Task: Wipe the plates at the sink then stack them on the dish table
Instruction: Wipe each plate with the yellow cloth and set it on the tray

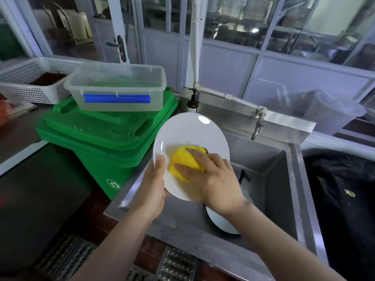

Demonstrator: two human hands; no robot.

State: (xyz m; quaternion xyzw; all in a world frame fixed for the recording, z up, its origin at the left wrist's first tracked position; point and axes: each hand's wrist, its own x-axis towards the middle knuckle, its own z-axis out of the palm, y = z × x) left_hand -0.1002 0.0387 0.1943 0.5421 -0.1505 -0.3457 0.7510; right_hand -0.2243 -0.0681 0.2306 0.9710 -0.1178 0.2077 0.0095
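While L hand (153, 186) grips plate (190, 130) rim, R hand (215, 179) presses sponge (185, 159) on it.

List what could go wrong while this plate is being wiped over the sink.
1. The left hand grips the tilted white plate only at its rim; the sponge pressing on it could make it slip.
2. It could then fall onto the dish in the sink below and chip.
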